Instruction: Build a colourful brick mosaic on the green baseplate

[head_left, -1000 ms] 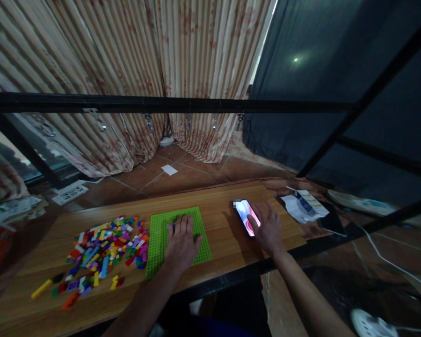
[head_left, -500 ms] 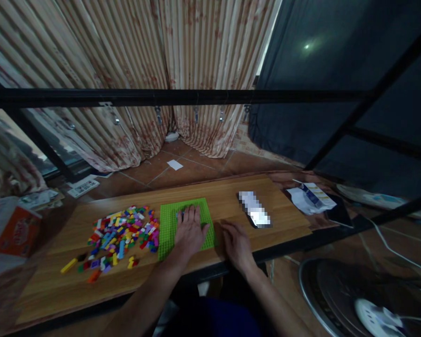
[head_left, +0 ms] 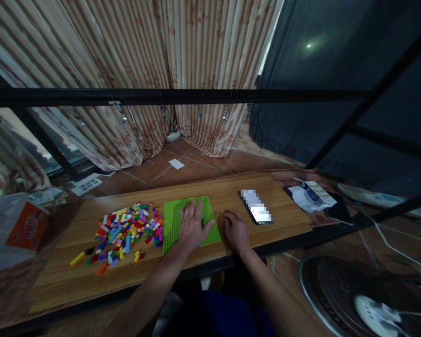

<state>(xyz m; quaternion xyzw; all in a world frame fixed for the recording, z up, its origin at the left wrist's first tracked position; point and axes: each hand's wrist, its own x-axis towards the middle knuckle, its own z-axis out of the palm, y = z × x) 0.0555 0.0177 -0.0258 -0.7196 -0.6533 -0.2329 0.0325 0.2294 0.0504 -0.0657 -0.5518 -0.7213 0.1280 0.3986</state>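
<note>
My left hand [head_left: 192, 225] lies over the green studded baseplate [head_left: 171, 228], palm down with its fingers apart and the thumb stretched to the right. A small bluish and dark bit shows between thumb and fingers, mostly covered, so its kind is unclear. Just right of the baseplate, my right hand [head_left: 236, 231] rests on the wooden table, fingers curled in, with nothing visible in them. Left of the baseplate spreads a loose heap of many-coloured toy building bricks [head_left: 128, 237].
A phone [head_left: 257, 208] with a blurred screen lies on the table [head_left: 284, 206], right of my hands. Beyond the table's left end stands a clear bin [head_left: 7, 238] with an orange label. White packaging [head_left: 310, 196] is past the right end. A round fan-like object [head_left: 337, 295] sits at lower right.
My right hand's fingers have curled in from a looser, more stretched pose. The left hand's fingers have spread a little over the baseplate. The view has shifted slightly.
</note>
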